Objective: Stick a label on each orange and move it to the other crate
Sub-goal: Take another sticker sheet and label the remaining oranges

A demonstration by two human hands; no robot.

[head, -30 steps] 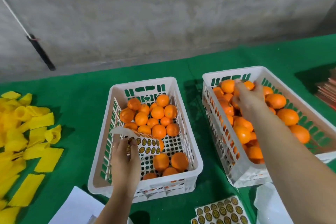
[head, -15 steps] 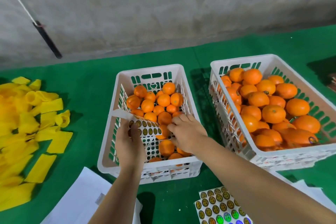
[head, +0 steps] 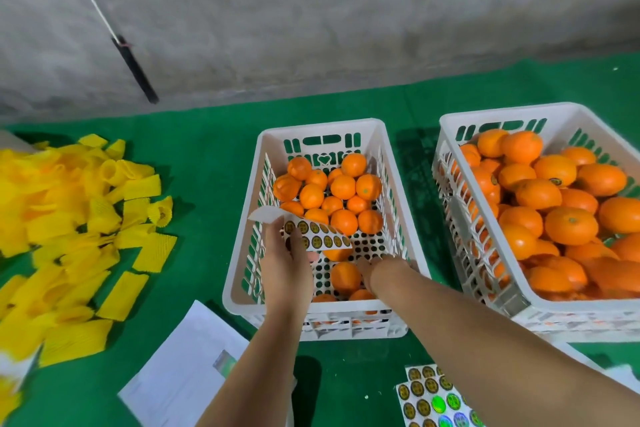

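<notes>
Counter [head: 214, 156], green-covered, carries everything.

Right crate [head: 460, 191]: white, perforated, heaped with oranges; at least one near the top shows a round label [head: 556, 181]. Judged to be the labelled pile, so a good share of the work looks done.

Middle crate [head: 249, 270]: same type, about half empty. A cluster of unlabelled oranges [head: 332, 194] sits at its far end, a few more at the near end, bare perforated floor between. Roughly twenty left to do, as far as can be counted.

Pile of yellow foam sleeves [head: 79, 229] on the counter at left; white papers [head: 187, 371] near the front edge.

Left hand [head: 284, 267] over the middle crate, pinching a curled label sheet [head: 311, 236] with two rows of stickers left on it.

Right hand [head: 377, 270] reaches down into the near end of the same crate, just beside a near-end orange [head: 344, 277]. Fingers are hidden below the wrist; cannot tell whether it grips fruit or is empty.

Second label sheet [head: 433, 399] lies flat by the front edge, nearly full.

Step in hand, judged: fetching the next orange for labelling.
</notes>
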